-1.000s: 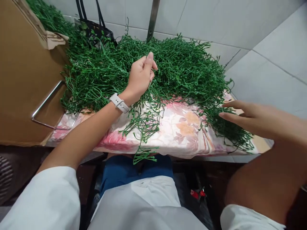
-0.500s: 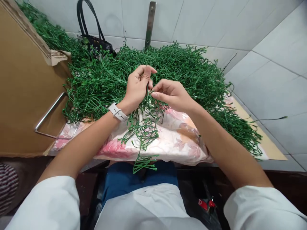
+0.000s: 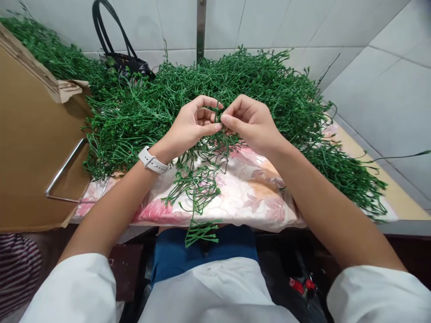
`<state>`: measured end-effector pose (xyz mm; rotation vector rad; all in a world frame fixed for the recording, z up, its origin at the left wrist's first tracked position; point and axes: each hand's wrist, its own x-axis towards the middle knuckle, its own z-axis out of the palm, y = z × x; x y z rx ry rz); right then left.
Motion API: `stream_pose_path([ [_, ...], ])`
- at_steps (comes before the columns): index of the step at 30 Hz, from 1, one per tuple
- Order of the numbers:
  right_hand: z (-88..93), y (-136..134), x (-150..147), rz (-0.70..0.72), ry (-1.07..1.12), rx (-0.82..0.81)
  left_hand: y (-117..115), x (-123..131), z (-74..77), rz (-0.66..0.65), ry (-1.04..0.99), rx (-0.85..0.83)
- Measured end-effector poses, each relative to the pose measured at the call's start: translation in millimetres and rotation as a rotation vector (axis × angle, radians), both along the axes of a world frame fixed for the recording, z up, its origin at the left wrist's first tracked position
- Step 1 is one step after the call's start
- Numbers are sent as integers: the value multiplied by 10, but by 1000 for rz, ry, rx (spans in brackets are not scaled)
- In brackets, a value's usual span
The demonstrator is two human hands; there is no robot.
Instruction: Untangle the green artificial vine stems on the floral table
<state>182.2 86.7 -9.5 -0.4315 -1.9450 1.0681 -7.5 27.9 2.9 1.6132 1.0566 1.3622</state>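
Note:
My left hand (image 3: 193, 123), with a white watch strap on the wrist, has its fingers curled round a thin green stem (image 3: 217, 110). Thumb and index finger of my right hand (image 3: 251, 121) pinch at the same stem, close to the left fingertips. Below both hands, a linked strand of green plastic stems (image 3: 202, 188) trails over the flowered cloth (image 3: 249, 202) and hangs past the front edge. A large heap of similar green stems (image 3: 235, 76) lies behind the hands. The exact grip between the fingertips is partly hidden.
A cardboard box (image 3: 33, 157) stands at the left, with a bent metal wire frame (image 3: 63, 170) beside it. A black handbag (image 3: 126, 63) rests by the tiled wall. Striped fabric (image 3: 18, 269) shows at the lower left.
My left hand has turned, its thumb moving down from its raised position to the stem. My right hand has moved slightly up and right. The view has shifted a little.

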Motion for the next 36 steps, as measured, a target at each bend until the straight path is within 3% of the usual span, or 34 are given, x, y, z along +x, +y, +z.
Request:
stream_pose_path([
  [4,43,14,34,30,20,-55,-31,5,82,-48,2,-25],
  [8,78,21,67,47,-30,-76,-34,28,107,-13,-15,-8],
  [11,109,-2,84,32,-88,-2,-14,33,79,21,-12,23],
  [17,151,-27,121,-91,-189,340,-43,55,73,-71,-27,-68],
  [20,150,7,129,-89,-177,433,-61,72,89,-100,-59,-113],
  [31,208,32,22,-319,-150,465,93,19,-35,-174,-72,93],
  [36,224,17,-31,-433,-92,450,96,32,-17,-87,-3,70],
])
